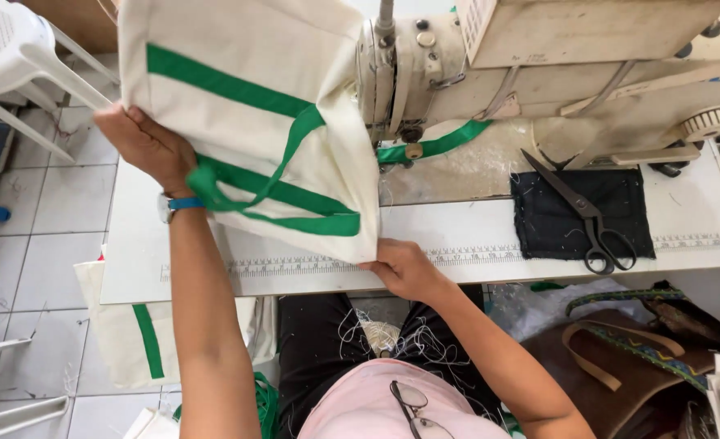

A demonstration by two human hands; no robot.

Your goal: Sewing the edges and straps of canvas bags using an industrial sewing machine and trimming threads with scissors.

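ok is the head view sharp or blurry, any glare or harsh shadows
Head view: even, soft daylight, no harsh shadows; the cream bag and white table look bright but keep detail; the scissors are crisp; both hands, left hand and right hand, show little motion blur; straight edges bow slightly toward the borders.

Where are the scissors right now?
The scissors lie on a dark cloth pad on the white table, right of the right hand, just below the sewing machine.
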